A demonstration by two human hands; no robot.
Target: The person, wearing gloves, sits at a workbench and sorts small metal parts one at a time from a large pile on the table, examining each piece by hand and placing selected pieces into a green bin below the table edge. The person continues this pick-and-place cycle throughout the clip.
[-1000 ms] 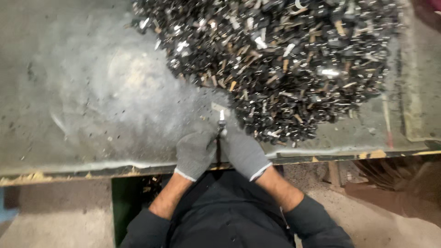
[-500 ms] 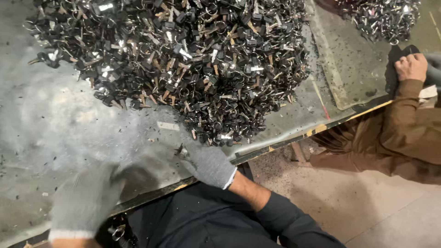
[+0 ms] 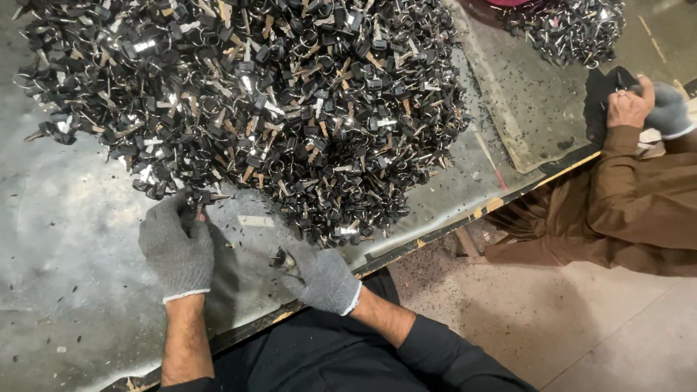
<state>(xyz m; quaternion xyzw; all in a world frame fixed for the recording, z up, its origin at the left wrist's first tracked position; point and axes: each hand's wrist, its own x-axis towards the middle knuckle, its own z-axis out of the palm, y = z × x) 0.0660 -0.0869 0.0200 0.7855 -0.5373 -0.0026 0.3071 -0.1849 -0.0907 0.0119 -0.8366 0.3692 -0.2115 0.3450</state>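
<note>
L hand (image 3: pixel 176 247) fingers pinch at key pile (image 3: pixel 276 101); R hand (image 3: pixel 319 276) pinches, prob., small key (image 3: pixel 282 259).

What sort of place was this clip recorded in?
Probably a small workshop or sorting bench. A large heap of black-headed keys on rings covers a worn metal tabletop; the left hand and right hand wear grey work gloves, and a co-worker sits by a second heap.

A large heap of black-headed keys (image 3: pixel 276 101) on metal rings spreads across the grey table (image 3: pixel 65 290). One small dark key piece (image 3: pixel 284 260) sits pinched at the heap's near edge; another key (image 3: pixel 207 197) lies at the pile's lower-left fringe.
</note>
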